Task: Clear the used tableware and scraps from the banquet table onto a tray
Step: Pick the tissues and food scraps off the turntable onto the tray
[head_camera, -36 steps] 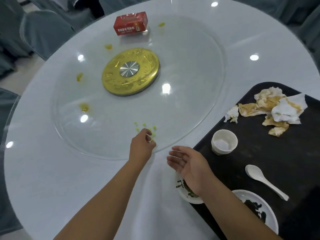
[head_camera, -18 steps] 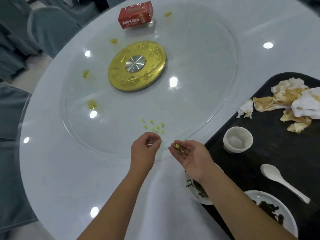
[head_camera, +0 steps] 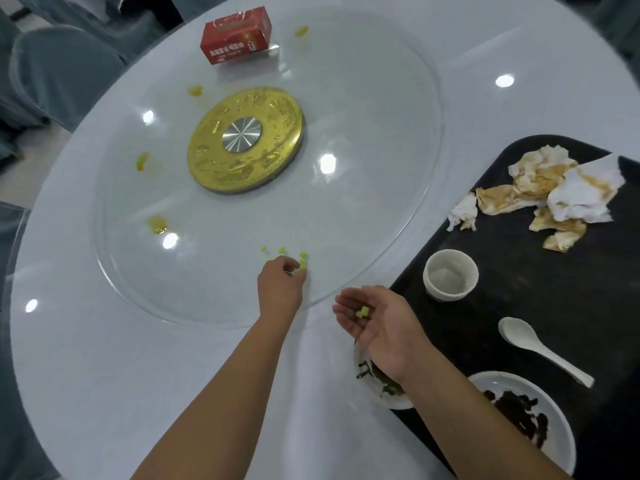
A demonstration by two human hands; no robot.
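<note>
Several small green scraps (head_camera: 283, 251) lie on the glass turntable (head_camera: 346, 220) near its front rim. My left hand (head_camera: 281, 285) reaches over them, and its fingertips pinch one green scrap (head_camera: 300, 270). My right hand (head_camera: 375, 318) is held palm up beside the black tray (head_camera: 554, 306), cupping a few green scraps (head_camera: 363, 311) in its palm. The tray holds a white cup (head_camera: 450, 279), a white spoon (head_camera: 540, 348), soiled napkins (head_camera: 554, 192) and a dirty plate (head_camera: 526, 417). Another dirty plate (head_camera: 377, 382) sits partly under my right wrist.
A gold hub (head_camera: 246, 138) marks the turntable's centre, with a red box (head_camera: 237, 39) at its far edge. Yellow sauce spots (head_camera: 157, 225) dot the glass on the left. Covered chairs (head_camera: 52, 71) ring the round white table (head_camera: 104, 358).
My left hand went back from my right palm out to the green scraps on the glass. My right hand stayed cupped with scraps in it. The view shifted slightly.
</note>
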